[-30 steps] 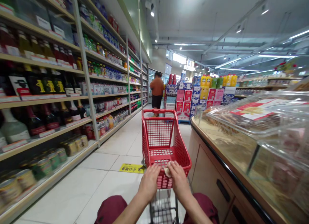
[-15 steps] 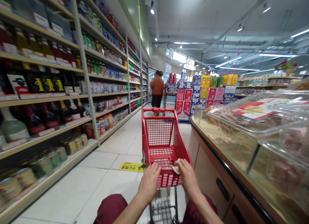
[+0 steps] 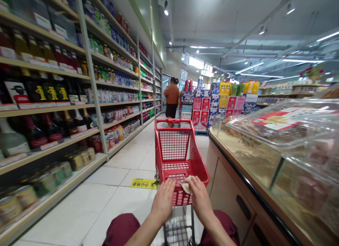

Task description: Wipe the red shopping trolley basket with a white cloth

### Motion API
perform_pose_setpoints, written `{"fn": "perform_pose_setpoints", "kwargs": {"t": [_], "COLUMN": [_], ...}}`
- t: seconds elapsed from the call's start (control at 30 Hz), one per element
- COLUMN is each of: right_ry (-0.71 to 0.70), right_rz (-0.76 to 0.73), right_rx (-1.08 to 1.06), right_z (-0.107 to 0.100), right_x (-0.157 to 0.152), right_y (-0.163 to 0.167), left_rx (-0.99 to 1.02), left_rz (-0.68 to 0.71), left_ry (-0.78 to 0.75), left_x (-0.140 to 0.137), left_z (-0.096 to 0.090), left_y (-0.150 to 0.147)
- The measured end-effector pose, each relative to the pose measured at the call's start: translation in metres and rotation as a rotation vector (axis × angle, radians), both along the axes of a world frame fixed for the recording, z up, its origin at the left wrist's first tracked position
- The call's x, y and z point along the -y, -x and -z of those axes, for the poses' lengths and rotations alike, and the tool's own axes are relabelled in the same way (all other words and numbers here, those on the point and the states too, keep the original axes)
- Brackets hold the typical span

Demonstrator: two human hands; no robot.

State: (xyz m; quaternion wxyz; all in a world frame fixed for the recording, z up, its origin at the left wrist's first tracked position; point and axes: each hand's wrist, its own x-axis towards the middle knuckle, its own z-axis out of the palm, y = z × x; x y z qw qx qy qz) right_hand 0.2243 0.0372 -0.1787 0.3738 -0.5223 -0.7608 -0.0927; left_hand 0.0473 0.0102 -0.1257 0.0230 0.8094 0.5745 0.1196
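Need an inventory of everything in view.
Mesh-sided plastic shopping cart: one, red, centre
Crumpled cloth: one, cream, cart's near end
Rectangular floor sticker: one, yellow, left of cart
Tiered shelving: one run, beige, left
Bottles and cans: many, mixed colours, on shelving
Stacked cartons: many, mixed colours, beyond cart
Upright bottles: several, mixed colours, atop cartons
Wood-panelled counter: one, brown, right
Plastic covers: uncounted, clear, on counter
Another person: one, brown top, aisle
Ceiling lights: many, white, overhead
Trousered knees: two, maroon, bottom
Left hand: one, bare, cart's near end
Right hand: one, bare, on cloth

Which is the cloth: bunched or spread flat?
Bunched: the cloth pokes out, creased, from under the right hand on the cart.
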Motion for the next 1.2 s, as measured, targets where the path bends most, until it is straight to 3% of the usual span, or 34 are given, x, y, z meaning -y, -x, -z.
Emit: {"fn": "perform_pose_setpoints", "kwargs": {"t": [0.13,0.33,0.4,0.6,0.67,0.87,1.07,1.13,1.2], "right_ry": [-0.003,-0.045,-0.011,0.072,0.064,0.014,0.087,0.080,0.061], "right_rz": [0.126,-0.064,-0.106,0.050,0.045,-0.157,0.075,0.083,0.015], "right_rx": [-0.013,-0.026,-0.032,-0.044,-0.046,0.010,-0.015,-0.027,-0.030], "right_z": [-0.004,0.009,0.008,-0.006,-0.004,0.002,-0.011,-0.011,-0.008], "right_x": [-0.005,0.006,0.008,0.000,0.000,0.009,-0.004,-0.004,0.000], "right_y": [-0.025,0.044,0.051,0.003,0.006,0.049,-0.009,-0.009,0.013], "left_rx": [0.038,0.086,0.082,0.077,0.084,0.067,0.064,0.070,0.077], "left_rz": [-0.018,-0.007,-0.001,0.004,0.010,0.015,-0.004,-0.025,-0.033], "left_ry": [-0.037,-0.058,-0.047,-0.028,-0.032,-0.006,-0.022,-0.018,-0.016], "left_x": [-0.001,-0.002,-0.002,-0.001,-0.001,-0.001,-0.002,-0.003,-0.003], "left_z": [0.004,0.007,0.007,0.005,0.004,-0.002,0.001,0.003,0.003], "left_y": [-0.005,-0.009,-0.008,-0.008,-0.010,-0.005,0.005,0.003,0.001]}}
